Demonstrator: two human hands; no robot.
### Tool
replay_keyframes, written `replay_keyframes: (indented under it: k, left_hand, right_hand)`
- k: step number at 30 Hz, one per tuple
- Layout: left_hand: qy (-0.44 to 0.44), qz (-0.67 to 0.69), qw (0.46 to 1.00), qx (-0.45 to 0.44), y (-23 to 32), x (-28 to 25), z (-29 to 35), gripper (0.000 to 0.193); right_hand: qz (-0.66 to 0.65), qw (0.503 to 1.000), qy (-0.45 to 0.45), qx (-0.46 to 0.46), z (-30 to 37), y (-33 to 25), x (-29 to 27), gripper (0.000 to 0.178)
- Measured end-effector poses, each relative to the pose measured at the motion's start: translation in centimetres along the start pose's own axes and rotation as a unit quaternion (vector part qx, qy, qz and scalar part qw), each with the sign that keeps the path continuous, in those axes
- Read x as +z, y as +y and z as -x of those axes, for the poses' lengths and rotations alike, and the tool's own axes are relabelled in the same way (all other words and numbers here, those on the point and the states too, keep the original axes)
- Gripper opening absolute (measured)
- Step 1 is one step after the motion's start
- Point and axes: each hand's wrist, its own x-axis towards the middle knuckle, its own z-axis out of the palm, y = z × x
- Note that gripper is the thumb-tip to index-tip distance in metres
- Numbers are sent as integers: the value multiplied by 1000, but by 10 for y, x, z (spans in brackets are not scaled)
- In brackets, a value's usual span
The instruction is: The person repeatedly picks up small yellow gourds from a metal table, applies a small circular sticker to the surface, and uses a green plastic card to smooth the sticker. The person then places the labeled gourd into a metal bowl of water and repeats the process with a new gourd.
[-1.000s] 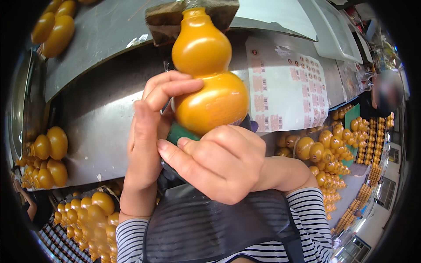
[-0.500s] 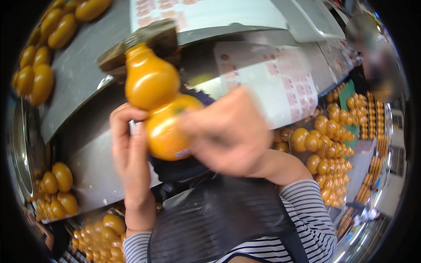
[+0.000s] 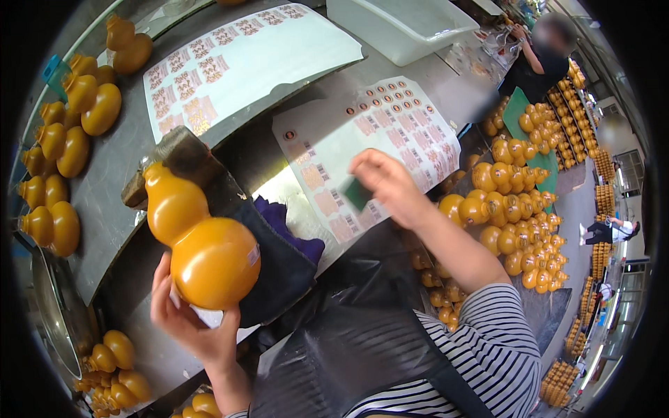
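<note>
Orange gourd bottle (image 3: 202, 240), upright above the grey tabletop (image 3: 111, 181), cupped from below in the left hand (image 3: 191, 327), that grip wrapped round its base. Sticker sheet (image 3: 369, 153) flat just beyond. Right hand (image 3: 387, 184) raised above it, grip pinched on a small green scraper (image 3: 357, 195).

Sticker sheets (image 3: 376, 146) lie flat between the hands; gourd rows (image 3: 66, 139) crowd the left edge.

Bench: we saw a grey metal workbench (image 3: 111, 177).
On it: two sticker sheets (image 3: 240, 59), orange gourd bottles (image 3: 73, 115), a white tray (image 3: 401, 24).
</note>
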Motion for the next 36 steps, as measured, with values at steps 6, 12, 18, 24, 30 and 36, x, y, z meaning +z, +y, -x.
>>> replay_keyframes:
  k: [6, 12, 18, 24, 30, 36]
  left_hand:
    - [-97, -259, 959, 57, 7, 3, -12, 78]
    - [-104, -266, 957, 55, 8, 3, -17, 79]
    - [-123, -258, 957, 53, 2, 0, -16, 79]
    - [-102, -241, 964, 53, 1, 1, -14, 79]
    - [-99, -224, 967, 73, 2, 4, -19, 80]
    - [-59, -151, 985, 58, -1, 4, -13, 89]
  right_hand:
    - [299, 935, 85, -171, -99, -38, -41, 31]
    - [569, 770, 38, -286, -251, -90, -3, 35]
    - [655, 651, -109, -368, -272, -69, 62, 36]
    - [708, 625, -82, -318, -183, -68, 30, 25]
    - [621, 608, -64, -490, -159, -70, 21, 42]
    - [609, 585, -20, -535, -160, -50, 11, 17]
